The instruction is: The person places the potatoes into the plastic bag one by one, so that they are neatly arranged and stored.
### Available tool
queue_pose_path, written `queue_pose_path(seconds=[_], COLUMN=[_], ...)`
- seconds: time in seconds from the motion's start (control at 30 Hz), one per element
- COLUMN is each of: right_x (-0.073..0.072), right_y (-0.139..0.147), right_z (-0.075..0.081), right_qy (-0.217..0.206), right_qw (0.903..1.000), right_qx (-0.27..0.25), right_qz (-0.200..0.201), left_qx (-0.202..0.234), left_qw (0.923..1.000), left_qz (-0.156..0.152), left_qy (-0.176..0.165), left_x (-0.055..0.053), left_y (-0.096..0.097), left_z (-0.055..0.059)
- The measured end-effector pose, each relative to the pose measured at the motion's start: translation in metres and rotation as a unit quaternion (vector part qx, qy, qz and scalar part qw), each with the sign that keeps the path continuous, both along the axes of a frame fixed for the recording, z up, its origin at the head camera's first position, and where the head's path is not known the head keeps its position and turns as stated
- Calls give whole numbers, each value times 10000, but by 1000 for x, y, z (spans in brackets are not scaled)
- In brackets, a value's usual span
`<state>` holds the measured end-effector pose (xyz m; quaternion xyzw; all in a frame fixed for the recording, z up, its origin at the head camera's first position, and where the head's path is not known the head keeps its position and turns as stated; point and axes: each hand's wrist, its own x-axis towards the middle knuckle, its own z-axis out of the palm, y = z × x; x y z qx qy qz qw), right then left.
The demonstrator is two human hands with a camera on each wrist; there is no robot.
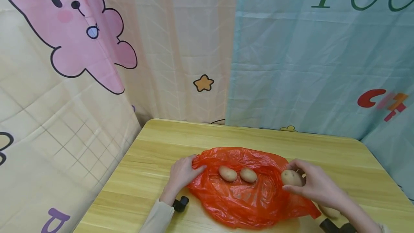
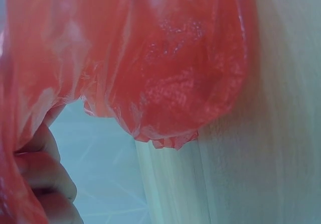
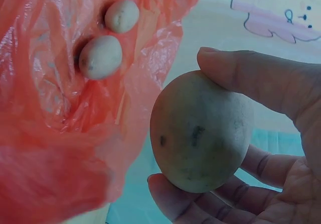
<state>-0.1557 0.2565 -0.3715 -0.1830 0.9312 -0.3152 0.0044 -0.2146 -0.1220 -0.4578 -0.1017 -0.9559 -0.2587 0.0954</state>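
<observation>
A thin red plastic bag (image 1: 239,204) lies spread on the table with its mouth open. Two potatoes (image 1: 228,173) (image 1: 248,175) rest side by side in it. My left hand (image 1: 183,172) grips the bag's left edge; the left wrist view shows curled fingers (image 2: 47,174) partly covered by the plastic. Between thumb and fingers, my right hand (image 1: 313,181) holds a third potato (image 3: 200,133) at the bag's right side. Dark spots mark its skin in the right wrist view.
Another potato (image 1: 330,211) sits on the wooden table (image 1: 129,175), partly hidden under the right forearm. Black wrist-camera mounts (image 1: 181,203) show by both wrists. Printed curtains (image 1: 181,46) hang behind the table's far edge and along its left side.
</observation>
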Motion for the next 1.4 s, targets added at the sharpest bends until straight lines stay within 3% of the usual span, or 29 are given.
queue_pose_path(seconds=[0.23, 0.63, 1.07, 1.4], right_x=[-5, -21, -38, -54], right_y=[-1, -11, -21, -29], right_z=[9, 20, 16, 12], right_qy=[325, 151, 127, -135], right_qw=[9985, 9956, 9895, 9820], right_qx=[155, 292, 674, 895], right_qz=[414, 875, 1275, 1655], left_qx=[7, 29, 12, 26], left_qw=[10000, 10000, 10000, 9999], left_qz=[16, -29, -90, -114], left_qy=[15, 88, 27, -22], left_x=[-1, -1, 0, 2], left_y=[0, 0, 1, 2], left_z=[1, 3, 3, 2])
